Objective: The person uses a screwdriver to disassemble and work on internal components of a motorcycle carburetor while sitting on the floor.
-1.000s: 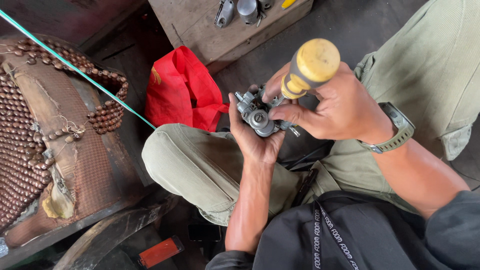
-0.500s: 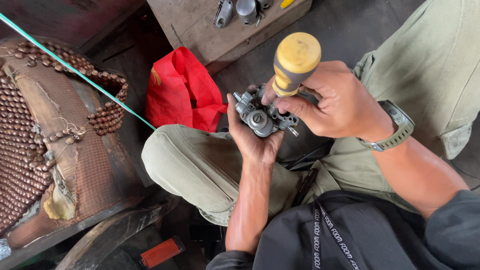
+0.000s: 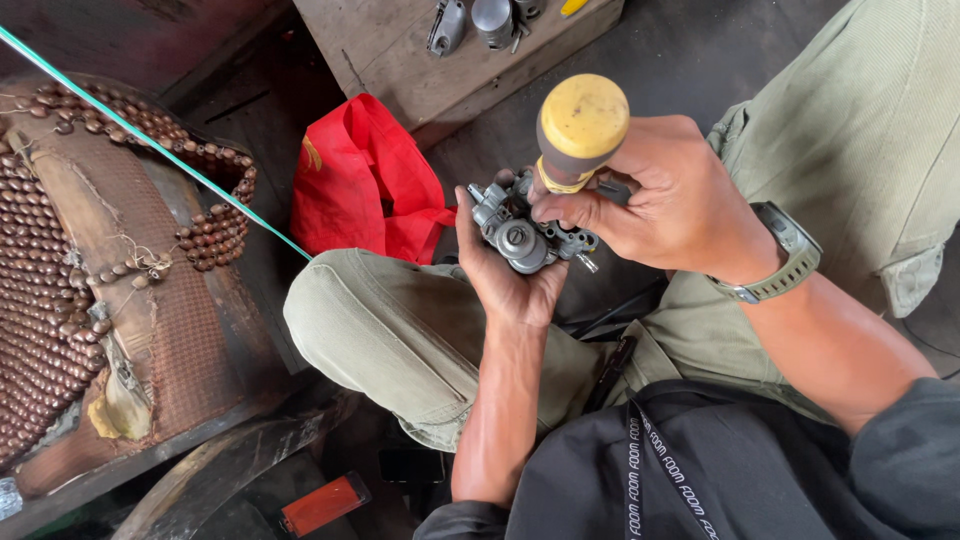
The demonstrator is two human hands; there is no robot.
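- Above the person's lap, between the raised knees: a small grey cast-metal assembly [image 3: 525, 232], seemingly a carburettor body, lies cupped in the left hand [image 3: 505, 275], whose fingers curl up around its underside and near edge.
- The right hand [image 3: 665, 205] is closed firmly round the shaft end of a screwdriver with a yellow handle [image 3: 580, 130]; the tool stands nearly upright, its tip hidden among the casting's bosses.
- Handling, as judged: the assembly looks dense and rigid for its size, with many projecting lugs and small fittings; these give good purchase but may bend or snag.
- Best hold, as judged: by the solid central body, palm beneath, leaving the thin spigots and screw heads free.
- Surface appears dull, possibly oily; slip under tool pressure seems the main risk.
- Surroundings: a red cloth bag [image 3: 365, 185] behind the knee, loose metal parts [image 3: 480, 20] on a wooden worktop [image 3: 390, 60], a beaded seat cover [image 3: 70, 280] at left.
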